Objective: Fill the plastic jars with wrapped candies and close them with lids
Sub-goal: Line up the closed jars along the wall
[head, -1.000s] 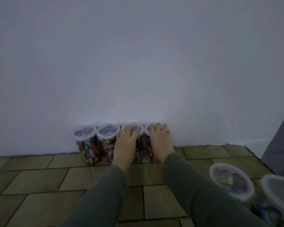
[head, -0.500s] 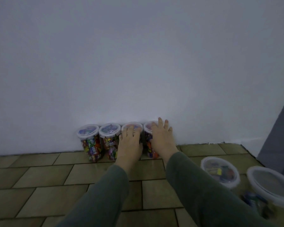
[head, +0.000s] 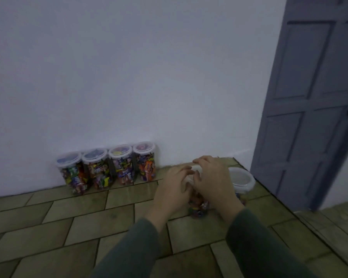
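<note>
Several lidded plastic jars full of wrapped candies [head: 107, 169] stand in a row against the white wall. To their right, a further candy jar [head: 198, 207] stands on the tiled floor, its white lid [head: 196, 169] partly showing. My left hand [head: 173, 186] cups its left side with fingers curled onto the lid. My right hand [head: 211, 180] arches over the lid and the jar's right side. Most of this jar is hidden behind my hands. Another jar with a white lid [head: 240, 178] stands just right of it.
The floor is olive-brown tile [head: 84, 223]. A grey-blue panelled door [head: 309, 109] stands at the right, and the wall corner lies just behind the right-hand jars. Both of my sleeves are dark green.
Both hands have left the row of jars at the wall and moved right onto the separate jar. The view has swung right, bringing the door into sight.
</note>
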